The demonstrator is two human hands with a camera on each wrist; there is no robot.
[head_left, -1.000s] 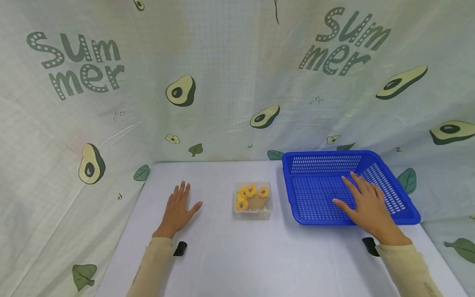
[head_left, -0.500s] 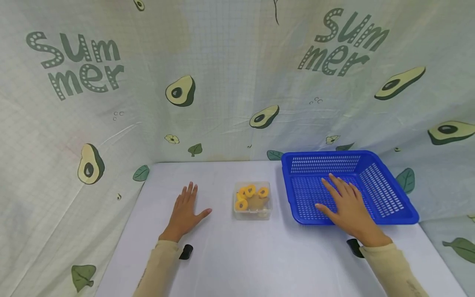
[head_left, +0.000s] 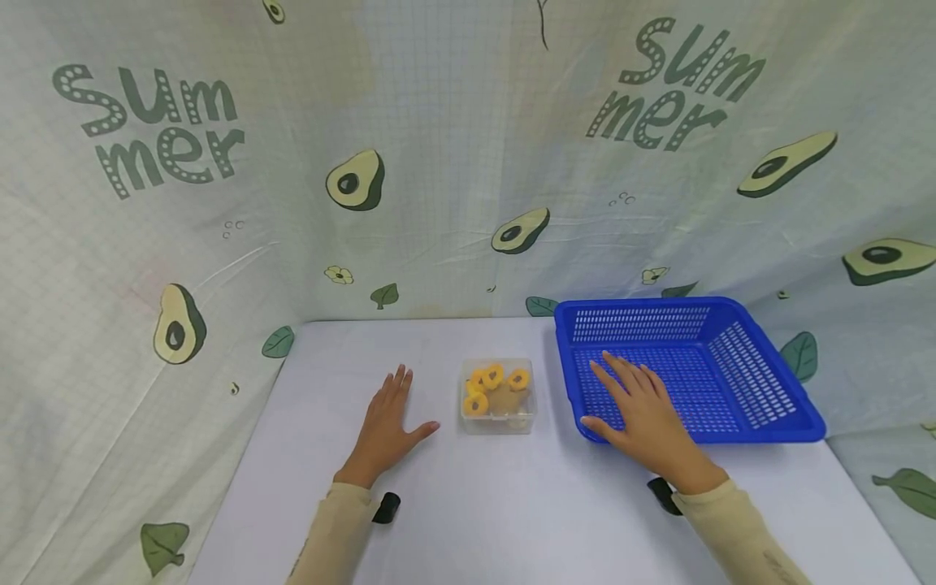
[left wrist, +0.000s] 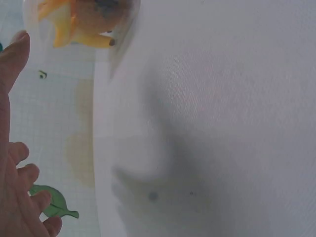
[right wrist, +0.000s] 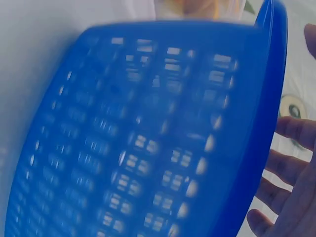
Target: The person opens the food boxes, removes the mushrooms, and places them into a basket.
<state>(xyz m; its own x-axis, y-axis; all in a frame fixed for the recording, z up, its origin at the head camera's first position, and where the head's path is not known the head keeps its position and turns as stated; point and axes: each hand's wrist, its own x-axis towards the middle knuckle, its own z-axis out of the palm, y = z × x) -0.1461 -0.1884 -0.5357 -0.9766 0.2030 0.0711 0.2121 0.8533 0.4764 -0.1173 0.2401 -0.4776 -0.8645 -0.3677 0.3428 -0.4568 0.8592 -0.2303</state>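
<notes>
A small clear plastic box (head_left: 499, 396) stands mid-table; yellow ring-shaped pieces and a brownish lump show inside it, their exact kind unclear. To its left, my left hand (head_left: 383, 435) hovers over the table with spread fingers, thumb toward the box and apart from it. My right hand (head_left: 647, 418) is above the left front part of a blue plastic basket (head_left: 691, 437), fingers spread and holding nothing. In the right wrist view the perforated wall of the basket fills most of the picture, with the fingertips beyond its rim. Part of the box's contents (left wrist: 89, 22) shows in the left wrist view.
The white table (head_left: 512, 504) carries the box and the basket. A pale cloth (head_left: 424, 122) printed with avocados and lettering hangs behind and along the sides. A small black device (head_left: 387, 508) is at the left wrist, another black device (head_left: 664, 496) at the right.
Both hands have moved inward toward the box: the left one to the right, the right one leftward across the basket. The box and basket have stayed in place.
</notes>
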